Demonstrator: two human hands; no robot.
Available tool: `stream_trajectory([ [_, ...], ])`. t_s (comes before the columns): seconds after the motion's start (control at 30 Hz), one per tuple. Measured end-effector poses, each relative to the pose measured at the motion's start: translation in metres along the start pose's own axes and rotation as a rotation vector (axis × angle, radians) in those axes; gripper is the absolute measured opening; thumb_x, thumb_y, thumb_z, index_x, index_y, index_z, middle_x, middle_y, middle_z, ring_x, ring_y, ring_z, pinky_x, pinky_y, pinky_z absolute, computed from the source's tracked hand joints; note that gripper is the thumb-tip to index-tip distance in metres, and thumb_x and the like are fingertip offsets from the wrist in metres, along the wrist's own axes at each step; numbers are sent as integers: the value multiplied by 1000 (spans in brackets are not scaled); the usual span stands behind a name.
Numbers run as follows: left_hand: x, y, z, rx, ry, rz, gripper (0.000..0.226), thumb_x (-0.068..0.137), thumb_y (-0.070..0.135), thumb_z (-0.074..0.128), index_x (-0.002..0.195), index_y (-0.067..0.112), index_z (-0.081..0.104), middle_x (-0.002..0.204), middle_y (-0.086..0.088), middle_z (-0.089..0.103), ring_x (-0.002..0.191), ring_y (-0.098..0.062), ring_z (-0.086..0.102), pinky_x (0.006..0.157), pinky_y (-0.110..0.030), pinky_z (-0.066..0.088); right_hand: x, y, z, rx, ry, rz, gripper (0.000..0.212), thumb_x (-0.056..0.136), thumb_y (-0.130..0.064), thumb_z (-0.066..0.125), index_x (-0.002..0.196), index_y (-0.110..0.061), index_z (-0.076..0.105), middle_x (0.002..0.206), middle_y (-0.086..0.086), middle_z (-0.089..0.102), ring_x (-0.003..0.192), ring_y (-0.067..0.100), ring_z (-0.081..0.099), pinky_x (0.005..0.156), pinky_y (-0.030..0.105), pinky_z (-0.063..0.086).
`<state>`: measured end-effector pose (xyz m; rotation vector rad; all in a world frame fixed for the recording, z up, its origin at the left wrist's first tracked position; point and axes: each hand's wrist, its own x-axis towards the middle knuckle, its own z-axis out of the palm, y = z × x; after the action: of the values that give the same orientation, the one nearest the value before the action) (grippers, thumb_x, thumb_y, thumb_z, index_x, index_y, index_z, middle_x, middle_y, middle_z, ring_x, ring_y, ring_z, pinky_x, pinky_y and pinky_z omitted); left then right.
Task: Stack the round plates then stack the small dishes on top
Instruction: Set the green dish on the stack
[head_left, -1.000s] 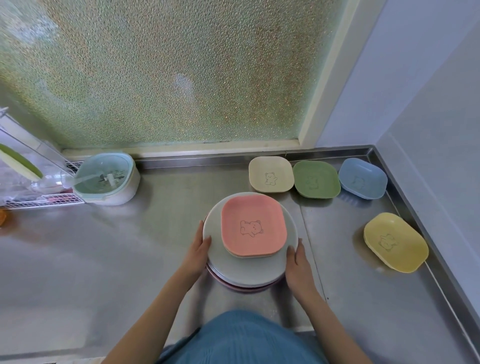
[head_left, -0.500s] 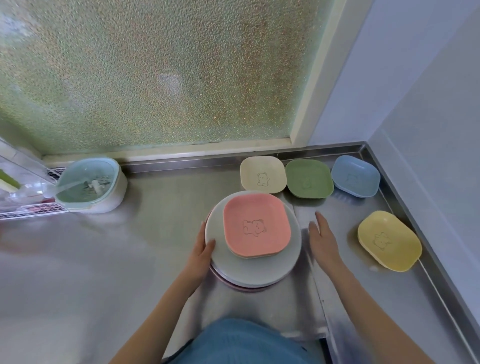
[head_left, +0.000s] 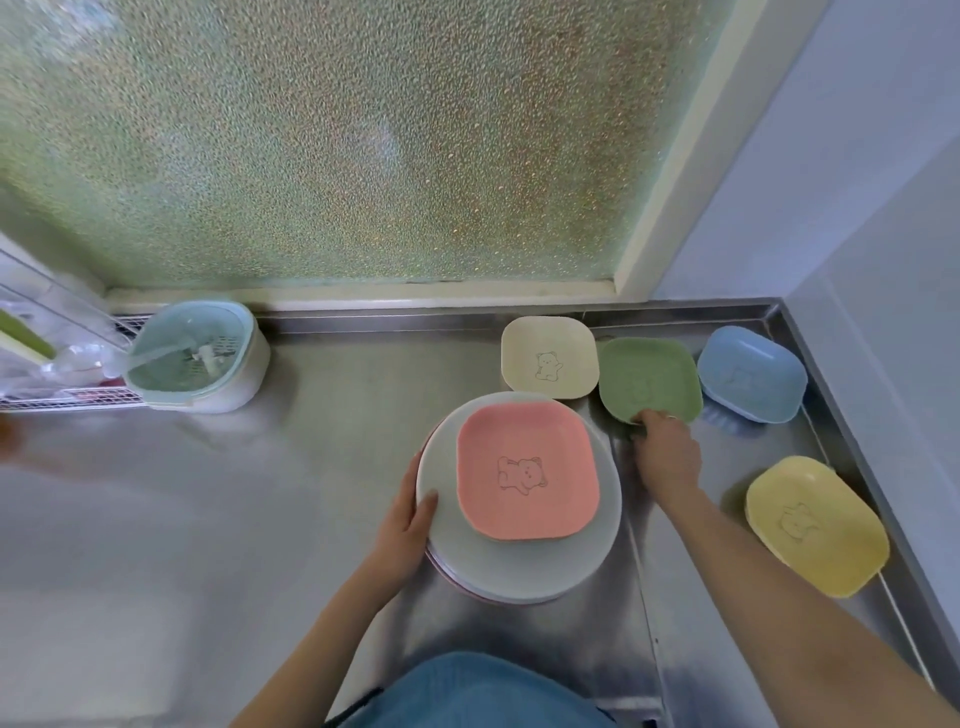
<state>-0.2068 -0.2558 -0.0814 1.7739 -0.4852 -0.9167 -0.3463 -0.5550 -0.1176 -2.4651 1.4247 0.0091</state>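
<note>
A stack of round plates (head_left: 519, 566) stands on the steel counter, with a pink small dish (head_left: 527, 470) lying on top. My left hand (head_left: 408, 519) rests against the stack's left rim. My right hand (head_left: 667, 454) reaches to the near edge of the green small dish (head_left: 649, 376), fingers curled on its rim. A cream small dish (head_left: 548, 358) sits left of the green one and a blue small dish (head_left: 750, 374) right of it. A yellow small dish (head_left: 815, 525) lies at the right, apart from both hands.
A pale green strainer basket in a white bowl (head_left: 195, 358) stands at the back left beside a wire rack (head_left: 62, 397). A frosted window runs along the back. The counter's raised steel edge (head_left: 852, 415) and a wall close the right side.
My right hand left the stack's right rim and moved forward and right to the green dish's near edge. My left hand stayed on the stack.
</note>
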Motion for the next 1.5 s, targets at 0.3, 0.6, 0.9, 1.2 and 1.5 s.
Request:
stream_trajectory([
  [0.3,-2,4,0,17,-2,-19,47,100,19,35,143,32,22,136,24,38,117,20,38,92,3,32,-58,-32,-38,247,494,-131,26,84,-6,49,96,-12,71,95,13,69,80,37,62,60,37,50],
  [0.6,-6,11,0,31,9,-26,47,99,16,37,144,27,24,140,12,37,127,-6,37,101,-20,29,-165,-80,-29,129,618,-596,29,76,-9,55,90,-26,74,76,-7,68,62,20,59,49,27,46],
  [0.9,0,37,-7,58,-16,-72,46,101,22,31,146,20,24,146,2,36,131,-11,35,103,-21,27,-179,-90,-21,3,505,-694,31,78,-9,52,98,-21,72,89,-6,72,66,18,63,56,26,51],
  [1.2,31,55,-3,293,-117,77,57,98,39,34,149,30,9,159,0,17,147,-20,11,120,-45,13,-181,-102,-42,144,442,-399,35,92,-26,42,120,-21,62,108,-5,70,84,18,60,75,31,45],
  [1.5,34,51,-5,372,-144,121,58,90,41,33,146,33,19,154,6,28,145,-22,14,117,-48,15,-152,-94,-38,192,88,134,48,97,-22,33,145,-31,27,126,1,60,135,13,35,115,50,3],
])
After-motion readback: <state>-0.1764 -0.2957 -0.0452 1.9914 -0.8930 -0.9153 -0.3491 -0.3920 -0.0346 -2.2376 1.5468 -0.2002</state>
